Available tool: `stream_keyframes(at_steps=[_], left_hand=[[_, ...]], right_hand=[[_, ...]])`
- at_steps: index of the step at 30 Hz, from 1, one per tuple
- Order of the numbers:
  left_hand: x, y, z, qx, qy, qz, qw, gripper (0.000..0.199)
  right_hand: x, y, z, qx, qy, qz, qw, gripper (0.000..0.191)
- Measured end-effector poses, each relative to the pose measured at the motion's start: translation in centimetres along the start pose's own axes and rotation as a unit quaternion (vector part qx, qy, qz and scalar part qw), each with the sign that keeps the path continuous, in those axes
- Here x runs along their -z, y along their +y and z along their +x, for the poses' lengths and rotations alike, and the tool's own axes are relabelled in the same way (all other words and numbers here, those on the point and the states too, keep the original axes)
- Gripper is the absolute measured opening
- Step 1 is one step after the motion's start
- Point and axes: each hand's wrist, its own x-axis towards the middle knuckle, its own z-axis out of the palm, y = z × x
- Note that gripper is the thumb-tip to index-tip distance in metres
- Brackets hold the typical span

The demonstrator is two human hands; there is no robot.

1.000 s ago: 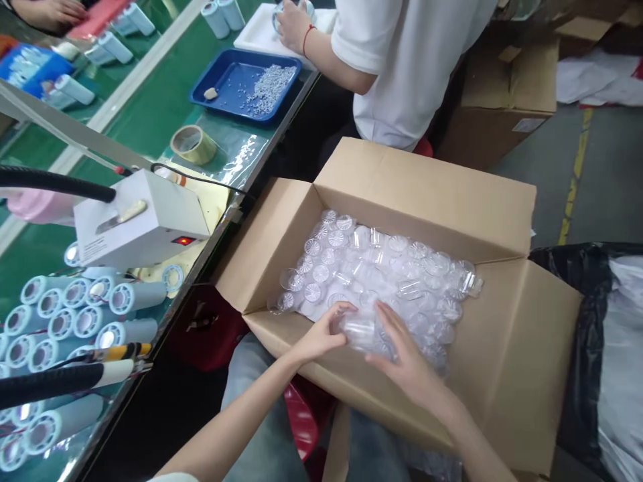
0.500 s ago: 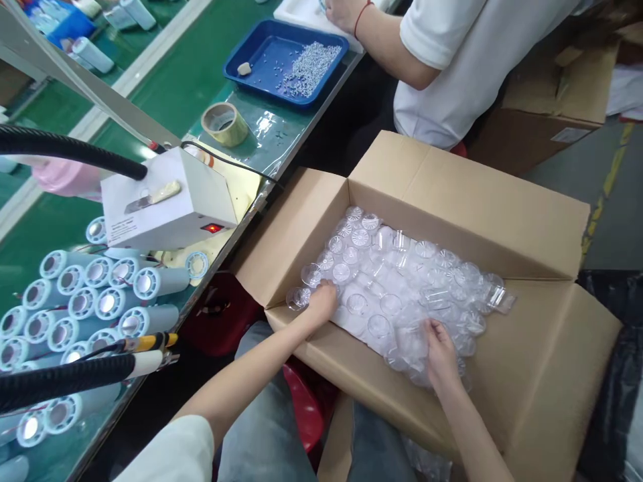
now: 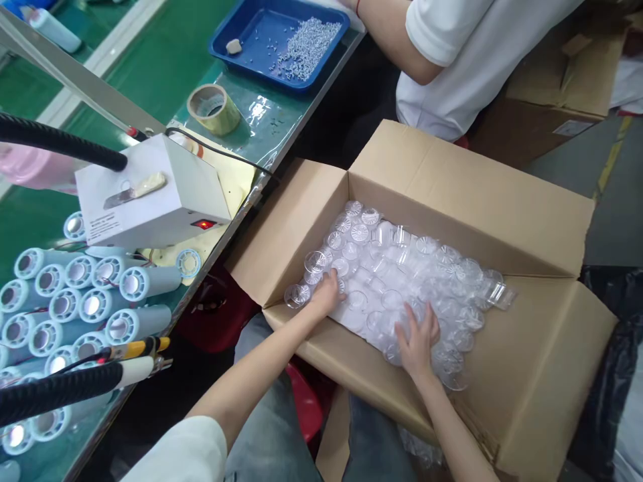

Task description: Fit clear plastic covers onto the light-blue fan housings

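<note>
Light blue cylinders (image 3: 75, 333) lay heaped along the near edge of a green tabletop (image 3: 145, 63), at its left. To their right, close to the same edge, stood a white unit (image 3: 151, 211) with a lit red switch (image 3: 203, 224). Past it sat a roll of tape (image 3: 227, 115), with open tabletop on its far side. Farther along, a blue tray (image 3: 256, 33) held tiny pale bits (image 3: 314, 43), its near corner by the edge.

Close beside that edge stood a carton (image 3: 482, 191), flaps out. Over the left part of its near rim, a person's left hand (image 3: 327, 294) reached among the clear plastic pieces (image 3: 386, 274) filling the carton, fingers curled; whether that grip pinched one could not be told. The right hand (image 3: 418, 335) was over the pieces toward the middle of the near rim, its grip spread, with open room between the hands.

A co-worker's white sleeve (image 3: 447, 27) showed beyond the far flap. Bare cardboard ran from the pieces to the right rim; outside stood a black bag (image 3: 597, 395).
</note>
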Motion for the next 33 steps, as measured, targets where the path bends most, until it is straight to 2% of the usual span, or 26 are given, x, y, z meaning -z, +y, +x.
stream_keyframes(at_steps=[2,4,7,12,14,18,22,23,26,29,33], left_hand=[[0.1,0.2,-0.2,0.001,-0.001,-0.033,0.999,0.039],[0.4,0.1,-0.4,-0.008,-0.002,-0.074,0.997,0.036],[1.1,-0.7,-0.9,-0.023,-0.002,-0.145,0.989,0.03],[1.8,-2.0,-2.2,-0.03,-0.003,-0.245,0.969,0.027],[1.8,-2.0,-2.5,-0.043,-0.004,-0.27,0.962,0.026],[1.5,-1.0,-2.8,-0.08,-0.001,-0.289,0.954,0.026],[0.6,0.6,-4.0,-0.121,-0.02,-0.268,0.956,0.027],[0.4,0.9,-4.4,-0.128,-0.029,-0.256,0.958,0.027],[0.0,1.3,-5.2,-0.124,-0.05,-0.207,0.969,0.031],[0.4,1.1,-4.0,-0.076,-0.019,-0.138,0.987,0.03],[0.9,1.6,-0.2,-0.007,0.054,-0.05,0.997,0.038]], right_hand=[[0.3,-1.1,0.0,0.068,-0.079,-0.004,0.995,0.041],[0.4,-1.7,0.2,0.125,-0.155,0.009,0.98,0.031],[0.5,-1.4,1.2,0.159,-0.207,0.04,0.965,0.029],[1.1,-0.9,2.5,0.124,-0.187,0.115,0.968,0.026],[1.7,-2.0,2.3,0.084,-0.164,0.148,0.972,0.026],[2.1,-5.9,1.7,0.012,-0.124,0.193,0.973,0.034],[0.5,-8.9,2.4,-0.012,-0.091,0.196,0.976,0.037],[-0.2,-9.2,2.7,-0.015,-0.088,0.196,0.977,0.037],[-1.6,-8.9,3.2,-0.025,-0.086,0.202,0.975,0.023],[-1.4,-7.8,2.6,-0.031,-0.082,0.209,0.974,0.025],[0.6,-6.9,0.3,-0.03,-0.107,0.235,0.966,0.022]])
